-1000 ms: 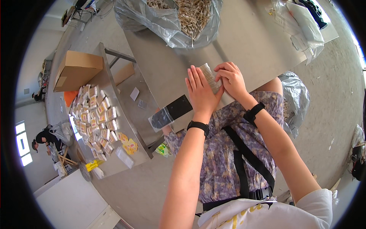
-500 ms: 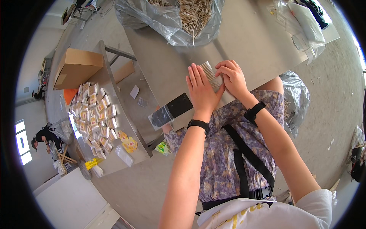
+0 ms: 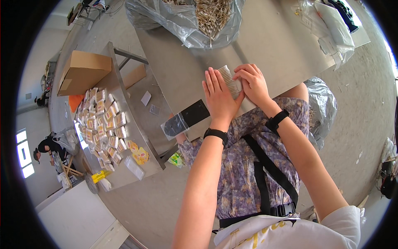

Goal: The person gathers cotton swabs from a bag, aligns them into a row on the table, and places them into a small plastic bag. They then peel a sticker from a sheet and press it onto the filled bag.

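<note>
A flat row of cotton swabs (image 3: 228, 78) lies on the metal table (image 3: 265, 58) between my hands, white tips at the far end. My left hand (image 3: 219, 97) rests flat along its left side, fingers stretched out together and the thumb reaching toward its near end. At the right side of the row is my right hand (image 3: 253, 85), its fingers bent and pressed together; what they pinch, if anything, is hidden. Left of my left hand, a black flat piece with clear plastic (image 3: 186, 119) lies over the table's near edge.
A grey plastic bag full of loose swabs (image 3: 211, 18) sits at the far side. Clear plastic bags (image 3: 338, 27) lie at the far right. On the left table are many swab packs (image 3: 101, 120), yellow cards (image 3: 139, 153) and a cardboard box (image 3: 85, 70). Another person (image 3: 54, 147) works at far left.
Both hands stay almost in place around the swabs. The view has shifted very slightly; nothing else visibly differs.
</note>
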`<state>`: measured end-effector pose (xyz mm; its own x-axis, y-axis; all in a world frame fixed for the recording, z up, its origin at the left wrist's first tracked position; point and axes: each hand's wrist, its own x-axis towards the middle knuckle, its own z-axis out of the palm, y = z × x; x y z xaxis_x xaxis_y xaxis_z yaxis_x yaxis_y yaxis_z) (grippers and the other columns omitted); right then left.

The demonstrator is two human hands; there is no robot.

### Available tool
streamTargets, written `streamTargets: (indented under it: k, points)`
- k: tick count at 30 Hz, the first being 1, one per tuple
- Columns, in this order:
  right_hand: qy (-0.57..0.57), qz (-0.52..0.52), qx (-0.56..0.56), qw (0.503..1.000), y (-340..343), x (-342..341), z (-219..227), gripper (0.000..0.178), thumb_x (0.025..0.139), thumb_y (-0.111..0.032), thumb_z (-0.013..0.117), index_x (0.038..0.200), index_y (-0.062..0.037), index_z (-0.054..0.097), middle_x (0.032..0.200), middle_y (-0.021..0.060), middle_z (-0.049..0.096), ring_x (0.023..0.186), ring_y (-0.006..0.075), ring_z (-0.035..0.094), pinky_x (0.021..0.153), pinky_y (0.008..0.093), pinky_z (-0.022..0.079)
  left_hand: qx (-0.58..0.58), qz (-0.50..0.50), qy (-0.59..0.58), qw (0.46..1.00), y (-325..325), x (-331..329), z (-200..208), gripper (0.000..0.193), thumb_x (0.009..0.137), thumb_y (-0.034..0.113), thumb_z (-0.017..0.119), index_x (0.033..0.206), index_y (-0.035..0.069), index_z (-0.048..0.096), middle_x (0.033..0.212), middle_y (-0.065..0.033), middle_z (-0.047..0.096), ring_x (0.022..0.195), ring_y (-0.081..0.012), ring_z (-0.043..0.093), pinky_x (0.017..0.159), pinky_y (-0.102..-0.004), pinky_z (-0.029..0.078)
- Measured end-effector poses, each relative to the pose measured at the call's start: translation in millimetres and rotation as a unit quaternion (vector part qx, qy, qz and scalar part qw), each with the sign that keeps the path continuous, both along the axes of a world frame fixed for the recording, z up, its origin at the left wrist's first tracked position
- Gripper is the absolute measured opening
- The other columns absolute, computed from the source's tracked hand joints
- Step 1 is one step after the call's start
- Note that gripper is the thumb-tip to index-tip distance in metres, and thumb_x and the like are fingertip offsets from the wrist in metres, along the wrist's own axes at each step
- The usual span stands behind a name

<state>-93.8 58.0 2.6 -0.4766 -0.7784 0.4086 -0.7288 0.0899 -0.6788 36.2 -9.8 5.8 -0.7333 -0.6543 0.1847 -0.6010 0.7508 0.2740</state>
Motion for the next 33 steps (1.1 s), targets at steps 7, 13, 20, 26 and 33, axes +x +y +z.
streamTargets:
  k: [7,13,20,26,33]
  points:
    - [0.035,0.017,0.012,0.999,1.3,-1.7,-1.1,0.016,0.079,0.001,0.057,0.083,-0.0112,0.066,0.107,0.0016,0.064,0.105,0.0244,0.058,0.092,0.0385,0.048,-0.001,0.001,-0.007,1.000,-0.4,-0.1,-0.6,0.107,0.083,0.060,0.063,0.150,-0.012,0.022,0.159,-0.0300,0.021,0.150,-0.0399,0.017,0.121,-0.0513,0.017]
    - [0.020,-0.006,-0.001,1.000,-1.8,1.0,0.3,0.017,0.083,0.000,0.057,0.090,-0.0121,0.066,0.108,0.0017,0.063,0.106,0.0248,0.058,0.091,0.0390,0.047,-0.007,0.002,-0.004,1.000,-0.7,-0.3,-1.1,0.107,0.084,0.062,0.062,0.150,-0.012,0.023,0.158,-0.0301,0.022,0.150,-0.0400,0.018,0.121,-0.0513,0.018]
    - [0.047,0.000,0.008,0.999,-1.6,1.0,2.9,0.017,0.082,0.000,0.059,0.092,-0.0123,0.065,0.108,0.0022,0.063,0.106,0.0254,0.058,0.091,0.0393,0.048,-0.012,0.001,-0.005,1.000,-0.8,-0.1,-0.9,0.107,0.084,0.063,0.061,0.150,-0.012,0.023,0.158,-0.0303,0.022,0.150,-0.0401,0.018,0.121,-0.0514,0.018]
    - [0.058,0.002,0.009,0.998,-1.7,1.1,2.6,0.016,0.084,-0.001,0.060,0.094,-0.0120,0.065,0.109,0.0023,0.063,0.108,0.0259,0.058,0.091,0.0397,0.048,-0.015,0.001,-0.008,1.000,-0.8,-0.4,-0.3,0.107,0.084,0.063,0.061,0.150,-0.012,0.023,0.158,-0.0301,0.022,0.150,-0.0400,0.018,0.121,-0.0517,0.018]
    - [0.060,-0.005,0.025,0.998,-2.4,2.8,4.1,0.016,0.088,-0.005,0.058,0.100,-0.0123,0.066,0.115,0.0035,0.061,0.113,0.0259,0.056,0.093,0.0404,0.046,-0.011,0.000,-0.005,1.000,-0.6,0.4,-0.4,0.106,0.084,0.062,0.061,0.150,-0.012,0.023,0.158,-0.0300,0.022,0.150,-0.0404,0.018,0.121,-0.0521,0.019]
